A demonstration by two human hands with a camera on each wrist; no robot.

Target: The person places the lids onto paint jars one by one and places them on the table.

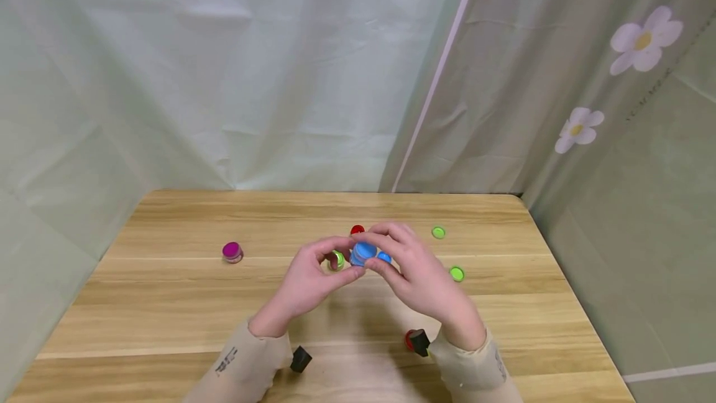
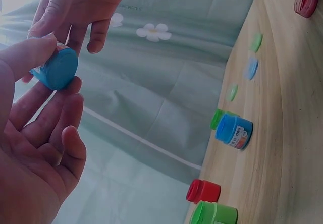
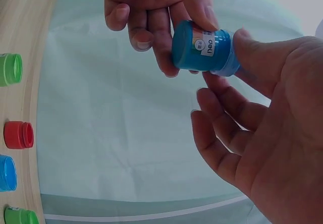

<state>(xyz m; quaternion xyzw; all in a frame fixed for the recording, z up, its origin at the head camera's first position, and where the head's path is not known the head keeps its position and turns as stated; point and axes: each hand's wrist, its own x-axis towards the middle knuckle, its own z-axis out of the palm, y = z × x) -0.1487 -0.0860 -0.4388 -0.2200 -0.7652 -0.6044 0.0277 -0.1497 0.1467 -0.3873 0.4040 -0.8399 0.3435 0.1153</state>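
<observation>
A small blue jar [image 3: 194,47] with a printed label is held between both hands above the table. My left hand [image 1: 310,275] pinches its body between thumb and fingers. At its other end, my right hand [image 1: 414,272] pinches the pale blue lid [image 3: 229,57], which sits at the jar's neck. In the right wrist view the jar lies on its side, base toward the left. Behind the hands, a green jar [image 1: 337,260], a red jar [image 1: 357,229] and a second blue jar [image 2: 235,132] stand uncapped; the hands partly cover them in the head view.
A purple-topped jar [image 1: 232,252] stands on the wooden table [image 1: 168,303] at the left. Two green lids [image 1: 439,232] and a blue lid [image 2: 252,68] lie to the right. Near the right wrist is a red lid [image 2: 306,1]. Another green jar [image 2: 218,118] stands behind the blue one.
</observation>
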